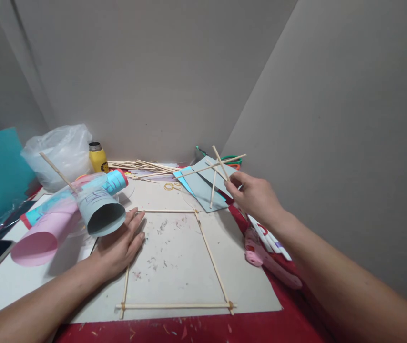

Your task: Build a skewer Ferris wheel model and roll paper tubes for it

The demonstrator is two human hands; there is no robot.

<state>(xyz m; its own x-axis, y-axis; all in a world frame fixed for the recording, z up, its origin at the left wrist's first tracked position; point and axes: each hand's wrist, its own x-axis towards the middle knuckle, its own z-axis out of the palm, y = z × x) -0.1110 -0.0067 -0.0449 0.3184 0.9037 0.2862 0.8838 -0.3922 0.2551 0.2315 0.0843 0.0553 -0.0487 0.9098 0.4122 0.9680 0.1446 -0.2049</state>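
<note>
Right of centre, my right fingers (239, 177) pinch thin sticks (219, 160); centre-left, my left fingers (137, 222) lie released over a stick frame (177, 306).

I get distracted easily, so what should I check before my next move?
- Left hand over the frame's left side: ok.
- Both near corners bound: ok.
- Far left corner bound: cannot tell, fingers in the way.
- Right hand gripping sticks: ok; exact number cannot tell.
- Board clean inside the frame: not ok, specks show.
- Pink tool clear of the frame: ok.
</note>
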